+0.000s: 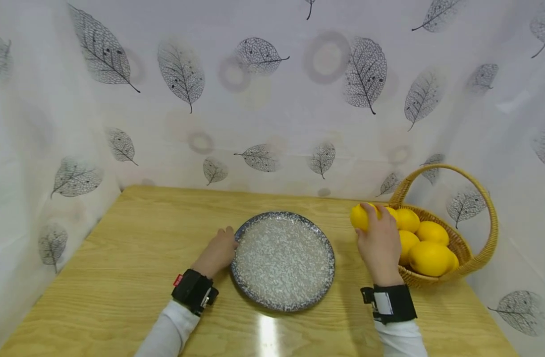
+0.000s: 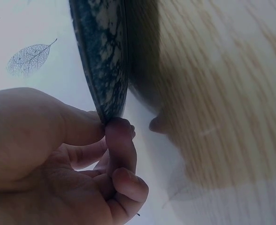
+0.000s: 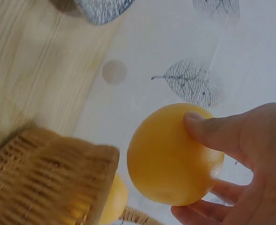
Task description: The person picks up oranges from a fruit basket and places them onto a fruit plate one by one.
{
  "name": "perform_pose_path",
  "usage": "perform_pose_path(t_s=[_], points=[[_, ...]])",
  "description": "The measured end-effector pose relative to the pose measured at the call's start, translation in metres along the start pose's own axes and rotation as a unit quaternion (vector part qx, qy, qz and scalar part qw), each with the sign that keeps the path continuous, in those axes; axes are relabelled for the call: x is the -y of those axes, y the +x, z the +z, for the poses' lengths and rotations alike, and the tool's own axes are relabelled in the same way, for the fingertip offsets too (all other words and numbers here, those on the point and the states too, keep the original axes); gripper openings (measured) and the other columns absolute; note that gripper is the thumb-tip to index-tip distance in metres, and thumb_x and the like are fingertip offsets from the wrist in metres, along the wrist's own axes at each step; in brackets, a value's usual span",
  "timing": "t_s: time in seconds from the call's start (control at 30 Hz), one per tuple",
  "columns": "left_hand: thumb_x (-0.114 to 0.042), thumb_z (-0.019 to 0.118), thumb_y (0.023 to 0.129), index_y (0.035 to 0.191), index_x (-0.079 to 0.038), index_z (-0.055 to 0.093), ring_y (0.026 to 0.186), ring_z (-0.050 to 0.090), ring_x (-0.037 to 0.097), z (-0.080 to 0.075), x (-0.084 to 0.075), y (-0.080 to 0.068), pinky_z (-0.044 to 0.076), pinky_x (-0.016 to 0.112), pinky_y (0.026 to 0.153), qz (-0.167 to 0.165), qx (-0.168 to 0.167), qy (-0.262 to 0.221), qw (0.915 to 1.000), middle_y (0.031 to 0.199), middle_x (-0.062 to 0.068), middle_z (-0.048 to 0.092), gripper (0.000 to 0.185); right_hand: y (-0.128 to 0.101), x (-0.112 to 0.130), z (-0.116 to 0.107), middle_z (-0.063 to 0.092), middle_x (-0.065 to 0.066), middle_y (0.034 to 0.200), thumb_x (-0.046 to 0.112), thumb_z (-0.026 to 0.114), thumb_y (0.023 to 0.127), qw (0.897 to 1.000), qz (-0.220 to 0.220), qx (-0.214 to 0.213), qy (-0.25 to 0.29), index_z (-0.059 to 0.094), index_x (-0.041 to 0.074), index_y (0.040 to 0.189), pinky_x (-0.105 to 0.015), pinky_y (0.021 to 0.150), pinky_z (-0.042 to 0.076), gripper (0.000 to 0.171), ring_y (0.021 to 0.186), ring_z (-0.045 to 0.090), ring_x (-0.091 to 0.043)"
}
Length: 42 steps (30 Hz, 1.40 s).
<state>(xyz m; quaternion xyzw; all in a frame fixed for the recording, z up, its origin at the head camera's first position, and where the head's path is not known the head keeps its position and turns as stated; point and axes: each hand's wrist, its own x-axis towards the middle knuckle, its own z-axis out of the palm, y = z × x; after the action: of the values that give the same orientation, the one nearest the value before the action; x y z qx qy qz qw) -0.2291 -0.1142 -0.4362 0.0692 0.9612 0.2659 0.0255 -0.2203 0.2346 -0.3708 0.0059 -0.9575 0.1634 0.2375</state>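
Note:
A round speckled grey plate (image 1: 283, 260) with a dark rim lies on the wooden table. My left hand (image 1: 220, 250) pinches its left rim between thumb and forefinger; in the left wrist view the plate's blue-and-white underside (image 2: 107, 56) shows edge-on. To the right, my right hand (image 1: 380, 243) holds a yellow lemon (image 3: 171, 154), thumb on one side and fingers around the other. That lemon is beside the left rim of a wicker basket (image 1: 466, 245), above the table. Several more lemons (image 1: 430, 258) fill the basket.
The basket's tall arched handle (image 1: 493, 218) rises at the table's right side. A leaf-printed curtain (image 1: 272, 109) hangs behind the table (image 1: 165, 218) and along both sides. Each wrist wears a black strap (image 1: 194, 291).

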Motion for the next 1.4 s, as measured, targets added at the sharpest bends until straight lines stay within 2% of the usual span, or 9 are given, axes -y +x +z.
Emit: perform_pose_path(t_s=[0.17, 0.27, 0.4, 0.63, 0.9, 0.97, 1.17, 1.4], points=[[-0.004, 0.055, 0.101, 0.126, 0.020, 0.048, 0.103, 0.064, 0.047, -0.001, -0.002, -0.002, 0.053, 0.055, 0.089, 0.003, -0.004, 0.011, 0.9999, 0.111, 0.036, 0.059, 0.036, 0.013, 0.015, 0.018, 0.047, -0.030, 0.143, 0.002, 0.074, 0.088, 0.999, -0.051, 0.014, 0.009, 0.053, 0.006, 0.141, -0.064, 0.100, 0.045, 0.057, 0.126, 0.049, -0.053], [-0.005, 0.055, 0.101, 0.131, 0.022, 0.045, 0.103, 0.066, 0.047, -0.003, -0.002, -0.003, 0.054, 0.053, 0.089, 0.004, 0.000, 0.018, 0.9998, 0.110, 0.036, 0.064, 0.041, 0.021, 0.027, 0.034, 0.051, -0.029, 0.141, 0.002, 0.077, 0.086, 0.994, -0.096, 0.033, 0.038, 0.054, 0.007, 0.140, -0.063, 0.100, 0.046, 0.059, 0.123, 0.053, -0.052], [-0.008, 0.054, 0.102, 0.135, 0.022, 0.042, 0.100, 0.070, 0.045, -0.003, -0.002, -0.004, 0.056, 0.051, 0.087, 0.003, 0.002, 0.024, 0.9997, 0.107, 0.034, 0.069, 0.046, 0.026, 0.045, 0.059, 0.053, -0.027, 0.141, 0.000, 0.079, 0.083, 0.983, -0.150, 0.075, 0.074, 0.055, 0.008, 0.141, -0.062, 0.104, 0.047, 0.063, 0.125, 0.054, -0.050], [-0.014, 0.057, 0.103, 0.119, 0.010, 0.056, 0.088, 0.071, 0.039, -0.001, -0.002, -0.005, 0.056, 0.048, 0.072, -0.003, -0.014, 0.067, 0.9977, 0.095, 0.024, 0.071, 0.029, 0.028, 0.074, 0.094, 0.049, -0.023, 0.148, -0.003, 0.076, 0.086, 0.962, -0.214, 0.146, 0.084, 0.050, 0.011, 0.148, -0.057, 0.111, 0.044, 0.068, 0.136, 0.050, -0.044], [-0.012, 0.055, 0.104, 0.131, 0.013, 0.053, 0.098, 0.071, 0.041, 0.002, -0.004, -0.005, 0.058, 0.050, 0.080, -0.014, -0.021, 0.074, 0.9969, 0.110, 0.029, 0.069, 0.037, 0.024, 0.091, 0.106, 0.042, -0.016, 0.157, -0.001, 0.070, 0.092, 0.941, -0.242, 0.214, 0.105, 0.049, 0.017, 0.150, -0.054, 0.118, 0.038, 0.065, 0.145, 0.043, -0.038], [-0.012, 0.055, 0.104, 0.132, 0.013, 0.053, 0.098, 0.071, 0.041, 0.004, -0.004, -0.006, 0.058, 0.050, 0.078, -0.016, -0.021, 0.079, 0.9965, 0.110, 0.029, 0.070, 0.038, 0.021, 0.091, 0.107, 0.041, -0.015, 0.159, -0.001, 0.070, 0.092, 0.940, -0.241, 0.218, 0.105, 0.049, 0.016, 0.151, -0.053, 0.118, 0.038, 0.065, 0.146, 0.043, -0.036], [-0.012, 0.055, 0.103, 0.130, 0.013, 0.053, 0.092, 0.071, 0.040, 0.005, -0.005, -0.006, 0.057, 0.050, 0.073, -0.006, -0.032, 0.081, 0.9961, 0.105, 0.028, 0.070, 0.036, 0.022, 0.091, 0.107, 0.046, -0.015, 0.156, 0.002, 0.077, 0.087, 0.945, -0.252, 0.183, 0.099, 0.052, 0.013, 0.147, -0.052, 0.116, 0.040, 0.066, 0.141, 0.049, -0.036], [-0.012, 0.054, 0.104, 0.130, 0.012, 0.053, 0.090, 0.072, 0.039, 0.004, -0.006, -0.006, 0.057, 0.047, 0.070, -0.016, -0.021, 0.089, 0.9957, 0.105, 0.027, 0.070, 0.035, 0.022, 0.092, 0.105, 0.042, -0.012, 0.160, 0.003, 0.075, 0.089, 0.945, -0.243, 0.203, 0.087, 0.050, 0.018, 0.149, -0.056, 0.117, 0.039, 0.067, 0.144, 0.045, -0.036]])
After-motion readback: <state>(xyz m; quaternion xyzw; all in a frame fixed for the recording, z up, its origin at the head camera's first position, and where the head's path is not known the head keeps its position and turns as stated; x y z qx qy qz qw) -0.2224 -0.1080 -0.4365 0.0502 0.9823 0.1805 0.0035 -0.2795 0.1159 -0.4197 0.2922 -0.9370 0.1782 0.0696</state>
